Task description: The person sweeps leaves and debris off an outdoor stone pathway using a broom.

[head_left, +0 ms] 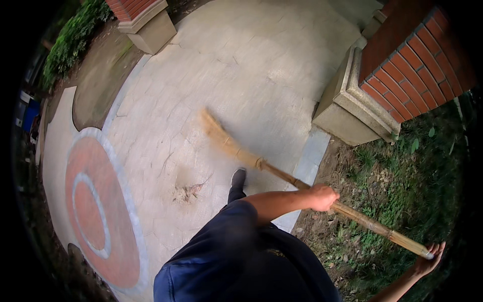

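A long straw broom with a bamboo handle (370, 221) slants across from lower right to upper left. My left hand (322, 197) is wrapped round the middle of the handle. At the handle's top end, far to the right, my right hand (430, 259) holds it, with some fingers reaching past the tip. The broom's bristles (226, 141) are blurred and sit over the pale paving (261, 65); I cannot tell whether they touch it. A small heap of dry leaf litter (186, 194) lies on the paving, left of my shoe (238, 177).
A brick pillar on a stone base (352, 110) stands at right, another pillar (148, 32) at upper left. Grass and soil (372, 186) border the paving on the right. A red circle with a pale ring (108, 206) is set in the ground at left. Green shrubs (75, 43) grow behind it.
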Tool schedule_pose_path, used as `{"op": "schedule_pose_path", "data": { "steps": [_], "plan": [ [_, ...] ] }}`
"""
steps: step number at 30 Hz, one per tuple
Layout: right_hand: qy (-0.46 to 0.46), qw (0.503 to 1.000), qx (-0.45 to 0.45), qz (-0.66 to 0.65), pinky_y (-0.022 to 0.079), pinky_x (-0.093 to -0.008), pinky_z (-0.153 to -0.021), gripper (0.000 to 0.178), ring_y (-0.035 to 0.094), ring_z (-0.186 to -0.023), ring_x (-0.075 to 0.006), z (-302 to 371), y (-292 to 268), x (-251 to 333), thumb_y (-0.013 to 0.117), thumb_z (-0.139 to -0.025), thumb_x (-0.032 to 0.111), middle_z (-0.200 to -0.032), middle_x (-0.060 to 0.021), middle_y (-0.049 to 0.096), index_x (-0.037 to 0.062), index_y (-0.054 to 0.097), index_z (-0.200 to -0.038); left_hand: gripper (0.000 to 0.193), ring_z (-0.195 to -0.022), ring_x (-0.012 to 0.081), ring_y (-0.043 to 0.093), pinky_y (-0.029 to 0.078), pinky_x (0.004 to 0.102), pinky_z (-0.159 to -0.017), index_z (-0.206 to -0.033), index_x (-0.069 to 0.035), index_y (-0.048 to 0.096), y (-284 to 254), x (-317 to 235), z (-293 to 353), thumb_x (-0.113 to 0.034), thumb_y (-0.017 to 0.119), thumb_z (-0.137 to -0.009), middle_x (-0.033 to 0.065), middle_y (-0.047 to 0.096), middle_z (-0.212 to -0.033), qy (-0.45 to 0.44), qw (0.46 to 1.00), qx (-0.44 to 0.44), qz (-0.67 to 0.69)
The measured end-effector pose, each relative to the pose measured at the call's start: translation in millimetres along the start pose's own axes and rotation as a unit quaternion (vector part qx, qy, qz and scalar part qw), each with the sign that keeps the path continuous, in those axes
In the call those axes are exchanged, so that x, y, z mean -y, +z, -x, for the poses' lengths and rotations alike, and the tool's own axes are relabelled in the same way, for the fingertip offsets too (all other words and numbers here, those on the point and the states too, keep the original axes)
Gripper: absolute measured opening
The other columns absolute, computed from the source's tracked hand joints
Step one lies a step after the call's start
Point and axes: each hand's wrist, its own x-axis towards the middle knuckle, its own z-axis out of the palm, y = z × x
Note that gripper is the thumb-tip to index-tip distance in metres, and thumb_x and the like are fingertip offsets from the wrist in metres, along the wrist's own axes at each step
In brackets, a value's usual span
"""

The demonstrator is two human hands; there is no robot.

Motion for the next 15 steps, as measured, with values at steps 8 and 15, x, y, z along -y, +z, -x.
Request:
{"op": "schedule_pose_path", "data": {
  "steps": [8,15],
  "plan": [
    [0.040,0.977,0.144,0.149,0.038,-0.0365,-0.086,0.023,0.049,-0.085,-0.0193,88.7,147.1,-65.0,0.062,-0.073,0.014,-0.075,-0.0030,0.046,0.0060,0.043,-0.085,0.014,-0.086,0.0250,0.058,0.046,0.0360,-0.078,-0.079,-0.011,0.057,-106.2,119.7,-57.2,-0.004,0.055,-0.067,0.0088,0.060,-0.084,-0.008,0.981,-0.113,-0.157],
    [-0.008,0.955,0.211,0.210,0.043,-0.0436,-0.078,0.039,0.053,-0.074,-0.0187,80.1,277.4,-126.2,0.068,-0.072,0.034,-0.070,-0.0040,0.052,0.0077,0.043,-0.086,0.009,-0.091,0.0238,0.054,0.042,0.0372,-0.084,-0.081,-0.007,0.057,-153.9,197.8,-22.8,-0.004,0.054,-0.073,0.0109,0.058,-0.088,-0.067,0.982,-0.133,-0.116]
  ]
}}
